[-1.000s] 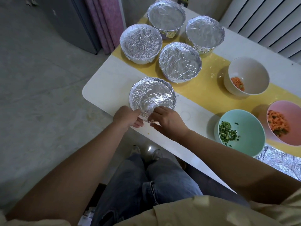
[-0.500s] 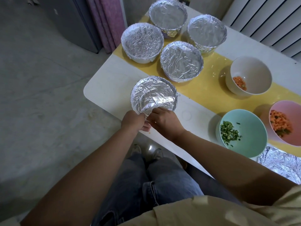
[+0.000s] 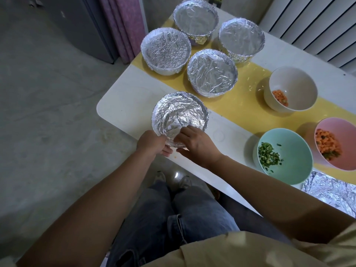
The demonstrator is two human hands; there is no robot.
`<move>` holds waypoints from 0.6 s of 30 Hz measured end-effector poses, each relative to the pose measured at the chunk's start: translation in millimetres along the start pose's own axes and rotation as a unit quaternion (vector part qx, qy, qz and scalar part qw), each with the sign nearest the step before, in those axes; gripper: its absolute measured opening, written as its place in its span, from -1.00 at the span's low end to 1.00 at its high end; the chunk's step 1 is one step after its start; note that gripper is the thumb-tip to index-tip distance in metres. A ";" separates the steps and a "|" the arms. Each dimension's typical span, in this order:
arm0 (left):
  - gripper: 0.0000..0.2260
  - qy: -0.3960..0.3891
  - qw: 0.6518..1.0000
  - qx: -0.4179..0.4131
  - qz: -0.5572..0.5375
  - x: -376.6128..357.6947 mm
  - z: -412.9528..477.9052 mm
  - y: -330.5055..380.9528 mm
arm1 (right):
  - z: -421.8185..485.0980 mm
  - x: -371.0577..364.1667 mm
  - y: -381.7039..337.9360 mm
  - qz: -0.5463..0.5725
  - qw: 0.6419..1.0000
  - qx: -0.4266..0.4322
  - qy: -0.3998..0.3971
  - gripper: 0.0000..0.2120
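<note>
A foil-covered bowl (image 3: 180, 114) sits left of the teal bowl (image 3: 289, 162) on the table (image 3: 125, 105); the left hand (image 3: 152, 143) grips its near rim, the right hand (image 3: 196, 145) pinches foil (image 3: 171, 130) there. Light and crinkly, the foil likely tears; hold the stiff rim.

The wrapped bowl (image 3: 179, 114) sits on the table (image 3: 125, 105) near its corner, its near rim between the fingers (image 3: 183, 134) of the left hand (image 3: 152, 143) and right hand (image 3: 198, 145). Beyond the fingers, four more covered bowls (image 3: 212, 73) cluster on the runner (image 3: 244, 105). Right of the fingers sits the herb bowl (image 3: 300, 151), with the mixed bowl (image 3: 346, 143) further right, the carrot bowl (image 3: 294, 81) behind both, and the foil sheet (image 3: 331, 191) nearer the body.
</note>
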State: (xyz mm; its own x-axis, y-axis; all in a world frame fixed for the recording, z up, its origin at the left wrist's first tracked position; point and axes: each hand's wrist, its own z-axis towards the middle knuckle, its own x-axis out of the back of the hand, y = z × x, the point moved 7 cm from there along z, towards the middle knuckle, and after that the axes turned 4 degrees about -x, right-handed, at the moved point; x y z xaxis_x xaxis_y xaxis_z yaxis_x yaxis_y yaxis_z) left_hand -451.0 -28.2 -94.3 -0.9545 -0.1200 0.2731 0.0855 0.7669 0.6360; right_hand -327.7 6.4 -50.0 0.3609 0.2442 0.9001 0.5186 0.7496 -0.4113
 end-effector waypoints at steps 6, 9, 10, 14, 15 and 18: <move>-0.76 0.032 0.999 -0.011 0.028 5.0 -1.0 3.9 | -1.3 9.8 10.2 -0.017 1.000 -0.016 0.019 -0.87; -0.66 0.004 0.999 0.036 0.017 -2.6 -8.3 -1.3 | -0.4 8.6 8.1 -0.005 0.999 -0.029 0.024 -0.89; -0.66 -0.008 0.999 0.047 0.002 -7.6 -10.7 -2.8 | 0.4 7.9 6.6 -0.001 0.999 -0.032 0.027 -0.89; -0.69 -0.002 0.998 0.042 -0.049 -14.3 -10.5 -3.2 | 2.6 -0.2 0.0 0.003 0.999 -0.029 0.029 -0.90; -0.68 -0.004 0.998 0.041 -0.042 -13.3 -10.7 -2.8 | 1.9 -1.6 0.1 0.006 0.999 -0.030 0.032 -0.92; -0.68 -0.016 0.999 0.039 -0.027 -12.0 -13.1 -0.4 | 0.6 -3.0 2.1 0.008 0.998 -0.035 0.050 -0.88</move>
State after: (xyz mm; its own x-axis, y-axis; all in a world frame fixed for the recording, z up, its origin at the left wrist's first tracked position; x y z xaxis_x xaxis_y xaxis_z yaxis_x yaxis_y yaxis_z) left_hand -435.8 -35.3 -88.4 -0.9660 -0.1432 0.2151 0.0117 0.8072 0.5901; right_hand -328.2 7.7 -53.4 0.4433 0.1902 0.8760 0.5641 0.7003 -0.4375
